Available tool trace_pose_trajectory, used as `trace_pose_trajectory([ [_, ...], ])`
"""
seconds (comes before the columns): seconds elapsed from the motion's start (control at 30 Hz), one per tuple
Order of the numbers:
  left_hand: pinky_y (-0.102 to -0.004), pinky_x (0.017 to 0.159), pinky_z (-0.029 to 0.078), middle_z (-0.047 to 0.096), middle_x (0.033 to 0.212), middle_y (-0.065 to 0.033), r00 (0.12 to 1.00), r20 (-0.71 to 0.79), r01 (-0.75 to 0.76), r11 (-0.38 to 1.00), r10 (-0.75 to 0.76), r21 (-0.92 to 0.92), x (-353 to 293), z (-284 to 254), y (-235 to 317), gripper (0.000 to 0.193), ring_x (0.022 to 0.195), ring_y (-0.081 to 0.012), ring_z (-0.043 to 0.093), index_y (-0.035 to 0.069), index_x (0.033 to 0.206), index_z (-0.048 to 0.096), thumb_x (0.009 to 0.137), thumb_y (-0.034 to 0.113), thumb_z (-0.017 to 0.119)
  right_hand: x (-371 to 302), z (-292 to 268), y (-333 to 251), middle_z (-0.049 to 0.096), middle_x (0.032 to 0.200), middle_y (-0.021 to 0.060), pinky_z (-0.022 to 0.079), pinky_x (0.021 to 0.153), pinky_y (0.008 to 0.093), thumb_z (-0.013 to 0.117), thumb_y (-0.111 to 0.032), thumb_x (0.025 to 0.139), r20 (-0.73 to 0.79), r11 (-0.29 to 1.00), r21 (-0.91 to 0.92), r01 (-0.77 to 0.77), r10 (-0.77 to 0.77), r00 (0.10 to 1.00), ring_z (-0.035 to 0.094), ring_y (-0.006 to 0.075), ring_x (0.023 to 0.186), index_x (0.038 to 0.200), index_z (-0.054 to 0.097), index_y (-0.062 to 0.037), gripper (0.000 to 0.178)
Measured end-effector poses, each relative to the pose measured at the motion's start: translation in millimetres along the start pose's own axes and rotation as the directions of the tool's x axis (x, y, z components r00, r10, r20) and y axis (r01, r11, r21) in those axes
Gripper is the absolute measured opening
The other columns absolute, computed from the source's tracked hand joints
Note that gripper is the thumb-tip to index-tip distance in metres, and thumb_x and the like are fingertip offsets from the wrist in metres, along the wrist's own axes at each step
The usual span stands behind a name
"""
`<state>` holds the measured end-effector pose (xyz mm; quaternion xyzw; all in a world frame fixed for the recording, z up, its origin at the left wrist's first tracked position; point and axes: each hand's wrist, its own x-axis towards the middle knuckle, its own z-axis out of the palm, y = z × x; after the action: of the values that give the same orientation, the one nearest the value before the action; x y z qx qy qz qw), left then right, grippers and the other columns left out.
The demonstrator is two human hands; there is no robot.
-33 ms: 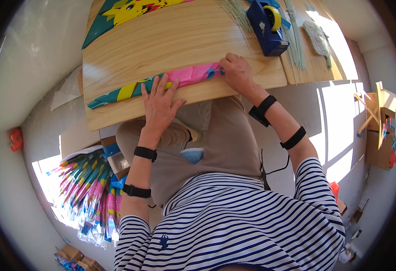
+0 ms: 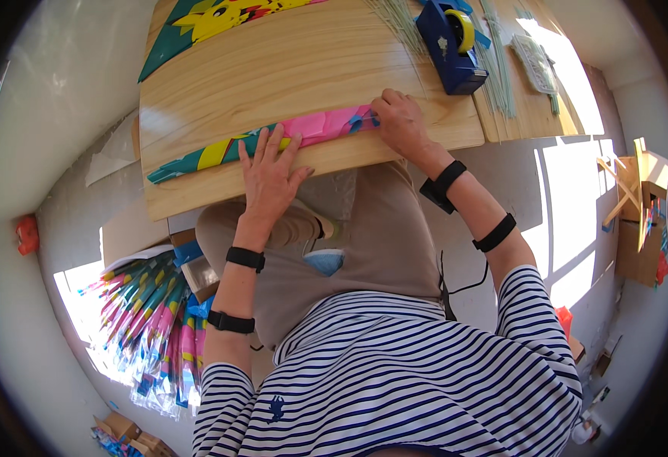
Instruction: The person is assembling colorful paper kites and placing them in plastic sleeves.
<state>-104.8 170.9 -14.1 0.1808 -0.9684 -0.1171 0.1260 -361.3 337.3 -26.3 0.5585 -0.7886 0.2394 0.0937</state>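
Step in hand: flattening and aligning, as far as the posture allows a judgement. The folded strip point(image 2: 326, 124) of glossy pink, teal and yellow sheet lies along the near edge of the tabletop point(image 2: 303, 76), with its left end slightly nearer than its right.

Left grip point(image 2: 267, 181): released, fingers spread and laid on the middle of the strip, thumb apart from it on the near side. Right grip point(image 2: 401, 126): fingers curled over the right end of the strip. The fingertips are hidden, so whether they clasp the sheet cannot be told.

Next move, by judgement: it calls for holding the folds down with the left grip while the right end is kept in line. Lifting both hands together could let the folds spring open. If the fold needs fastening, the blue tape dispenser point(image 2: 444, 57) with its yellow roll point(image 2: 467, 33) stands beyond the right grip, near thin pale sticks point(image 2: 498, 84).

Markings: no writing is legible on the strip or the dispenser. The printed sheet point(image 2: 227, 17) at the far left carries a yellow cartoon figure. The striped shirt point(image 2: 418, 365) bears a small dark embroidered emblem point(image 2: 276, 409), without readable lettering.
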Motion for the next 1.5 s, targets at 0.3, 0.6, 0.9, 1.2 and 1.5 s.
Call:
trace_pose_trajectory([
  [0.3, -0.0669, 0.121, 0.013, 0.045, 0.159, -0.0131, 1.000, -0.005, 0.000, 1.000, 0.000, 0.004, -0.1, 1.3, -0.9, 0.063, 0.149, -0.0372, 0.037, 0.018, 0.145, 0.060, 0.089, 0.042, 0.074, 4.2, 5.1, 1.1, 0.060, 0.090, 0.0114, 0.047, 0.077, 0.0453, 0.062, -0.004, 0.083, -0.022, 0.998, -0.036, -0.050, 0.049, 0.999, 0.061, 0.0342, 0.090, 0.086, 0.064, -0.0082, 0.005],
  [0.6, -0.0661, 0.121, 0.014, 0.044, 0.160, -0.0121, 1.000, -0.004, 0.006, 1.000, -0.006, 0.013, -0.3, 2.4, -1.1, 0.063, 0.149, -0.0366, 0.036, 0.019, 0.146, 0.059, 0.089, 0.041, 0.074, 6.9, 3.3, -1.0, 0.062, 0.092, 0.0142, 0.051, 0.075, 0.0479, 0.064, -0.005, 0.082, -0.044, 0.991, 0.043, -0.130, 0.132, 0.990, 0.064, 0.0373, 0.090, 0.086, 0.064, -0.0062, 0.004],
  [0.9, -0.0679, 0.121, 0.013, 0.045, 0.158, -0.0138, 1.000, -0.006, 0.003, 1.000, -0.003, -0.004, -0.3, 1.4, -1.6, 0.063, 0.149, -0.0376, 0.037, 0.018, 0.145, 0.060, 0.088, 0.041, 0.075, 21.2, -11.7, -34.0, 0.069, 0.066, 0.0113, 0.054, 0.061, 0.0456, 0.073, -0.032, 0.090, 0.163, 0.769, 0.239, -0.593, 0.570, 0.805, 0.069, 0.0311, 0.062, 0.072, 0.070, -0.0035, 0.034],
  [1.2, -0.0685, 0.121, 0.012, 0.045, 0.159, -0.0137, 1.000, -0.010, 0.010, 1.000, -0.010, -0.011, -0.8, 2.5, -1.5, 0.063, 0.149, -0.0371, 0.036, 0.018, 0.145, 0.060, 0.088, 0.042, 0.074, 38.7, -24.9, -41.6, 0.069, 0.058, 0.0141, 0.055, 0.048, 0.0335, 0.071, -0.026, 0.090, 0.584, 0.444, 0.331, -0.833, 0.597, 0.550, 0.068, 0.0223, 0.048, 0.066, 0.071, 0.0052, 0.039],
  [1.5, -0.0696, 0.120, 0.012, 0.045, 0.159, -0.0133, 1.000, -0.010, 0.010, 1.000, -0.010, 0.004, -1.4, 3.5, -1.2, 0.065, 0.149, -0.0368, 0.036, 0.019, 0.147, 0.058, 0.089, 0.044, 0.073, 25.2, -8.2, -36.8, 0.068, 0.058, 0.0134, 0.055, 0.052, 0.0354, 0.072, -0.018, 0.085, 0.536, 0.425, 0.394, -0.815, 0.614, 0.579, 0.067, 0.0211, 0.048, 0.066, 0.072, 0.0012, 0.027],
])
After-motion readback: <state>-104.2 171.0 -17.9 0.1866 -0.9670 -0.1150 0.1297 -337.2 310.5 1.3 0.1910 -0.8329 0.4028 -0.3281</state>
